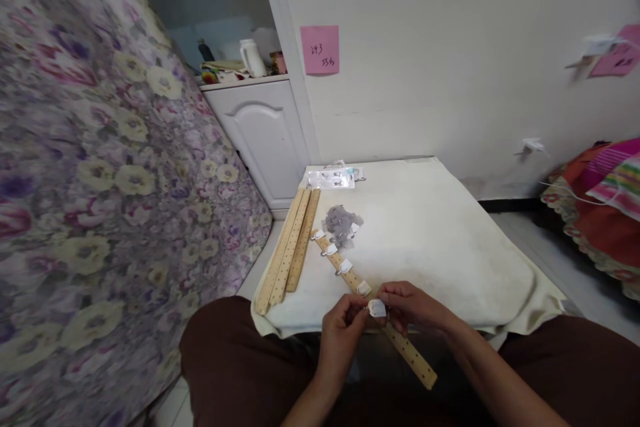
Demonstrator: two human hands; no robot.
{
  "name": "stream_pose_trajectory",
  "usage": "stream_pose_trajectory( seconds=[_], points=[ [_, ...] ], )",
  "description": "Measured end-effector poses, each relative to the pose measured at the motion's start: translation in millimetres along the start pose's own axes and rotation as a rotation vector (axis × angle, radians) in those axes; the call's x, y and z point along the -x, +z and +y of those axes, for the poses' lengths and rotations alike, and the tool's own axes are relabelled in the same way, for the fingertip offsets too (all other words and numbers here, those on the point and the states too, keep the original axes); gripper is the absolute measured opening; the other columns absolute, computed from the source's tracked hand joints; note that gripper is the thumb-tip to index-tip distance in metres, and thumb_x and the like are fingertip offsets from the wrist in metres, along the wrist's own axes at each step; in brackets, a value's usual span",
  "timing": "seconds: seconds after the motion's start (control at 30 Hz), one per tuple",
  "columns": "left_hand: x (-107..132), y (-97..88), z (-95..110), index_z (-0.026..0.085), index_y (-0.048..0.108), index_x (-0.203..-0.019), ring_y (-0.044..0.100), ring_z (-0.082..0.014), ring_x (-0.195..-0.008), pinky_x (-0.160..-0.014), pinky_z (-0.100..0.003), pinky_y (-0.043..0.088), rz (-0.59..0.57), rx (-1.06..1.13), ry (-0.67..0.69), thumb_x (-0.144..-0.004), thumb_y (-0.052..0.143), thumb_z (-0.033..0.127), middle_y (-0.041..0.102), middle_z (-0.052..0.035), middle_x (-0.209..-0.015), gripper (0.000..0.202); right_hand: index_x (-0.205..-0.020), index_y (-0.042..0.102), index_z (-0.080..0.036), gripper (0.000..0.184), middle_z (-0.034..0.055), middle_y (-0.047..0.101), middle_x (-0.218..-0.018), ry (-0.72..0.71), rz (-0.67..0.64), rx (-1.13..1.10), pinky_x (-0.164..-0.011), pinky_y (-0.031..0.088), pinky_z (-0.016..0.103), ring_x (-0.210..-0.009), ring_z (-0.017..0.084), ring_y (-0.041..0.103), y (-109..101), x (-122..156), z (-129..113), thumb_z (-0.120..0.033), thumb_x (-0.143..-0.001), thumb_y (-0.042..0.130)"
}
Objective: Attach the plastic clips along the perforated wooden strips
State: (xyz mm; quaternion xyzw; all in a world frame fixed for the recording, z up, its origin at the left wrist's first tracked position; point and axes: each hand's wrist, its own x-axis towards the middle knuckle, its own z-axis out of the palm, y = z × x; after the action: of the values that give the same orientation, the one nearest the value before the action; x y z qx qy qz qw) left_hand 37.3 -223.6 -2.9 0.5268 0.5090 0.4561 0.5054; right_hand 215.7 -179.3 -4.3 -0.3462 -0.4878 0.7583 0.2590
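Observation:
Just past the table's front edge, a small white tag (377, 308) with a rounded outline lies between my two hands. My left hand (343, 330) is closed in a pinch at the tag's left edge. My right hand (413, 305) has its fingers closed at the tag's right side, close over a wooden strip with holes (411, 355). That strip slants from the tabletop toward my lap, its lower end hanging past the edge. Several similar white tags (345, 267) with small rings sit along its upper part. My fingers hide the strip's middle.
Several perforated wooden strips (290, 250) lie at the table's left. A grey heap of small clear packets (341, 221) is near the strip's far end, with clear packaging (330, 179) at the back. A floral curtain (100, 213) hangs at left; a wall (425, 67) stands behind.

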Motion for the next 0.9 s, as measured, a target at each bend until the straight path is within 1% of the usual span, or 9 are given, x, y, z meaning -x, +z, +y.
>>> stream_pose_trajectory(
  seconds=[0.07,0.17,0.27,0.37,0.47,0.57,0.63,0.73,0.9],
  points=[
    [3,1.6,-2,0.016,0.062,-0.080,0.049,-0.0103,-0.059,-0.056,-0.020,0.037,-0.002,-0.002,-0.021,-0.077,0.062,0.037,0.061,0.0016,-0.065,0.022,-0.079,0.056,-0.016,0.036,-0.0013,0.065,-0.063,-0.003,0.007,0.053,-0.036,0.038,0.016,-0.039,0.006,0.052,-1,0,4,-0.052,-0.079,0.058],
    [6,3.4,-8,0.016,0.061,-0.075,0.048,-0.0104,-0.059,-0.056,-0.020,0.036,0.034,-0.083,-0.035,-0.077,0.062,0.037,0.058,0.0025,-0.063,0.021,-0.078,0.056,-0.016,0.033,-0.0028,0.063,-0.059,-0.004,0.051,0.137,-0.036,0.038,0.017,-0.038,0.007,0.051,-1,2,7,-0.049,-0.080,0.056],
    [10,5.4,-16,0.016,0.061,-0.073,0.047,-0.0102,-0.059,-0.056,-0.019,0.035,0.067,-0.171,-0.009,-0.078,0.060,0.034,0.056,0.0034,-0.061,0.018,-0.081,0.055,-0.017,0.027,-0.0038,0.062,-0.058,-0.016,0.106,0.185,-0.037,0.038,0.017,-0.038,0.007,0.051,1,4,9,-0.044,-0.080,0.056],
    [12,8.4,-23,0.017,0.061,-0.073,0.045,-0.0097,-0.057,-0.055,-0.019,0.034,0.087,-0.228,0.003,-0.080,0.057,0.031,0.054,0.0041,-0.061,0.016,-0.083,0.055,-0.018,0.021,-0.0045,0.062,-0.060,-0.029,0.137,0.230,-0.038,0.039,0.017,-0.040,0.007,0.051,2,5,10,-0.037,-0.077,0.061],
    [13,11.4,-25,0.017,0.061,-0.073,0.044,-0.0097,-0.057,-0.054,-0.018,0.033,0.102,-0.271,0.016,-0.080,0.056,0.030,0.053,0.0043,-0.060,0.016,-0.083,0.056,-0.017,0.017,-0.0050,0.061,-0.061,-0.057,0.158,0.255,-0.041,0.038,0.017,-0.042,0.006,0.050,1,4,13,-0.030,-0.074,0.063],
    [12,13.1,-25,0.017,0.061,-0.073,0.045,-0.0104,-0.059,-0.056,-0.019,0.034,0.116,-0.316,0.052,-0.080,0.057,0.029,0.053,0.0040,-0.061,0.014,-0.082,0.058,-0.017,0.012,-0.0046,0.060,-0.061,-0.080,0.173,0.285,-0.041,0.034,0.017,-0.044,0.007,0.048,-2,1,16,-0.027,-0.075,0.061],
    [11,13.3,-25,0.018,0.061,-0.073,0.046,-0.0110,-0.060,-0.056,-0.019,0.034,0.110,-0.330,0.066,-0.080,0.057,0.029,0.055,0.0036,-0.063,0.014,-0.081,0.059,-0.017,0.011,-0.0042,0.059,-0.061,-0.100,0.189,0.310,-0.042,0.032,0.018,-0.045,0.007,0.046,-4,0,17,-0.027,-0.075,0.060],
    [10,13.4,-27,0.018,0.062,-0.075,0.049,-0.0115,-0.060,-0.056,-0.019,0.035,0.092,-0.342,0.056,-0.080,0.057,0.029,0.057,0.0032,-0.064,0.014,-0.080,0.061,-0.016,0.011,-0.0039,0.058,-0.061,-0.133,0.210,0.364,-0.046,0.032,0.019,-0.049,0.008,0.046,-6,-1,19,-0.026,-0.075,0.060],
    [11,15.2,-30,0.018,0.060,-0.074,0.050,-0.0108,-0.060,-0.057,-0.019,0.036,0.079,-0.352,0.042,-0.082,0.055,0.031,0.058,0.0040,-0.063,0.016,-0.079,0.064,-0.015,0.012,-0.0024,0.060,-0.062,-0.118,0.237,0.423,-0.050,0.033,0.021,-0.054,0.011,0.049,-8,-1,19,-0.025,-0.074,0.059]
  ],
)
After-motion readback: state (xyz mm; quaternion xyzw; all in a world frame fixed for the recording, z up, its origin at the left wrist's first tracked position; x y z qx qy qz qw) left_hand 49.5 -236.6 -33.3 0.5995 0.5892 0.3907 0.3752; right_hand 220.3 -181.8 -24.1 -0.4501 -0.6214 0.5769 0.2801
